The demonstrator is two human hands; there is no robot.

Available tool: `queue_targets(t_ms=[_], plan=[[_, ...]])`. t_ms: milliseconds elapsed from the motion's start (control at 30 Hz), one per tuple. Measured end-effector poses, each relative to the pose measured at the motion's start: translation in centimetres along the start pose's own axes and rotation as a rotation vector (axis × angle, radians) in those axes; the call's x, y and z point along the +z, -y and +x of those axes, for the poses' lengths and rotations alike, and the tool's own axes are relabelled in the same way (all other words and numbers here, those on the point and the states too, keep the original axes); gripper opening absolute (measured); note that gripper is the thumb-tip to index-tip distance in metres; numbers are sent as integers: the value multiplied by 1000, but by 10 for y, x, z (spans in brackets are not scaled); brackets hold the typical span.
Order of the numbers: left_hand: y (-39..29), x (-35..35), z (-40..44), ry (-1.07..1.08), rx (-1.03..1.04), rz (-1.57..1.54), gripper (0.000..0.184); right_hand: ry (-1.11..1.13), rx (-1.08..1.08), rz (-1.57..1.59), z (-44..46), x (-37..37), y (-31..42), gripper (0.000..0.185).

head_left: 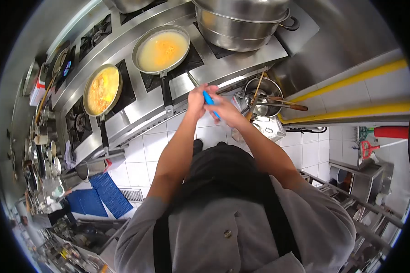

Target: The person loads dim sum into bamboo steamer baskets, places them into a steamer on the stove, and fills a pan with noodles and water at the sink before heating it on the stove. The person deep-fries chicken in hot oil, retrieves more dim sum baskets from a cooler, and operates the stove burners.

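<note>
In front of my body I hold a utensil with a blue handle [208, 97] and a thin metal shaft pointing toward the stove; its kind I cannot make out. My left hand [197, 101] is closed around it where the shaft meets the handle. Fingers of my right hand [227, 110] wrap over the lower part of the handle. Just beyond my hands, a frying pan [143, 54] with pale liquid and a yellow-orange mass sits on a burner. To its left, another frying pan [87, 98] holds a yellow and reddish-brown food.
A large lidded steel pot [234, 34] stands at the back right of the stove [130, 116]. Right of my hands, a steel pot [280, 86] holds several utensils. Yellow pipes [346, 82] run along the right wall. Blue mats [109, 193] lie on the tiled floor at left.
</note>
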State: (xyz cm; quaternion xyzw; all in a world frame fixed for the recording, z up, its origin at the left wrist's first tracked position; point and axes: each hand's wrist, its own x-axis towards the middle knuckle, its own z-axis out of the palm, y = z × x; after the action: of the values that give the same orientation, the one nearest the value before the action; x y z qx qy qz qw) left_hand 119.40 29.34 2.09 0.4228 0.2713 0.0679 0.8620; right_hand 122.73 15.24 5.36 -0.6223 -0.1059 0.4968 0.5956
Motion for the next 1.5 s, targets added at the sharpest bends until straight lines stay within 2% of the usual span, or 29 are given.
queue_targets(t_ms=[67,133,200,267,367,467,533,567,633,700,733,767,800,833,900,1000,1033,1067,1100,1133,1167,1200,1267,1300,1333,1367,1433,1467,1500], plan=[[14,-13,15,-84,53,-96,42,-5,9,-39,27,2,14,42],[22,-36,-9,-295,-97,54,41,-96,-137,-182,82,5,4,33],[73,-85,-79,-314,-109,307,45,-238,-157,-451,160,9,-9,28],[106,-124,-156,-279,-222,409,45,-269,-194,-504,174,15,-15,26],[142,-145,-273,-513,-335,230,49,-311,-167,-519,173,29,-11,26],[150,-137,-324,-650,-338,114,49,-293,-96,-534,166,36,-13,31],[158,-129,-346,-745,-330,69,48,-229,-180,-541,143,40,-28,38],[160,-125,-342,-714,-278,61,47,-293,-383,-681,136,38,-56,42],[160,-114,-334,-679,-161,37,45,-249,-598,-606,70,35,-97,41],[166,-108,-313,-543,-104,17,47,85,-187,-631,-26,44,-88,42],[164,-95,-306,-465,-51,-26,49,155,-519,-840,-36,31,-136,44],[180,-94,-293,-445,24,19,53,455,-540,-883,-66,43,-118,44],[184,-83,-288,-524,224,59,58,741,-567,-930,-73,60,-108,46],[163,-59,-291,-723,163,3,58,936,-567,-920,-81,83,-94,47],[135,-33,-317,-1171,434,130,49,1249,-655,-834,-89,140,-75,49],[71,4,-405,-1574,808,170,39,1632,-905,-519,-119,222,-53,51],[42,36,-454,-1680,658,181,41,1659,-555,-392,-133,237,-52,47],[30,72,-507,-1974,513,419,51,1646,-213,-288,-158,249,-58,45],[22,104,-551,-2139,501,737,60,1691,-192,-289,-176,265,-69,45],[15,136,-596,-2340,441,1051,70,1594,161,-252,-192,280,-84,41],[16,181,-632,-2436,163,857,65,1461,495,-230,-206,286,-100,38],[31,212,-670,-2574,-9,1105,64,1432,653,-182,-223,283,-114,32],[59,286,-737,-2612,-842,1595,68,1506,826,-316,-232,264,-156,31],[58,320,-740,-2702,-1020,1327,62,1559,948,-426,-238,252,-171,28],[76,343,-755,-2772,-1101,1250,45,1600,1076,-547,-238,244,-178,27],[93,361,-767,-2770,-1090,1146,42,1591,1077,-591,-233,242,-181,27],[113,376,-779,-2768,-1120,982,39,1979,1086,-1000,-235,239,-187,30],[120,377,-782,-2769,-1194,968,38,1974,1110,-1043,-238,240,-186,30],[125,378,-782,-2769,-1267,960,38,2177,897,-1062,-250,250,-175,33]])
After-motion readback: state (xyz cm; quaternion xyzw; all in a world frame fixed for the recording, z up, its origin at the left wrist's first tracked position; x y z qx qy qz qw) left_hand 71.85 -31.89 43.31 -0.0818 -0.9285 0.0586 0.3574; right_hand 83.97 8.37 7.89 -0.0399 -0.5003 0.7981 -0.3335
